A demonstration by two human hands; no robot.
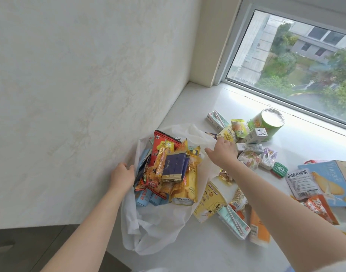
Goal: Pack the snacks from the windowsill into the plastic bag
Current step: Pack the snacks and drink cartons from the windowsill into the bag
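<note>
Bag: the plastic bag [158, 228] lies on the windowsill [207, 107], slumped on its side between the two hands, its mouth spread wide towards the window so packets can go in without lifting it.
Left hand: the left hand [122, 176] grips the bag's near-wall edge, fingers curled over the plastic; I'd say it is there to keep the mouth from folding shut.
Right hand: the right hand [223, 152] is at the opposite edge of the bag, fingers bent at the thin film; it seems to pinch the rim, though whether it has a real hold is hard to tell from here.
Packed snacks: a heap of packets [168, 169] already fills the bag between the hands, a dark blue sachet [173, 166] on top, red and yellow wrappers under it.
Loose snacks: the rest lie just beyond and to the right of the right hand, small cartons [254, 136], a green tub [266, 124] on its side by the glass, and a yellow carton [209, 199] under the right forearm.
Box: a blue box [329, 181] sits well out to the right.
Stage: roughly half packed, by my reckoning; both hands appear busy opening the bag wider before the next packet.
Risk: the heap leans towards the mouth and could slide out if the rim is let go.
</note>
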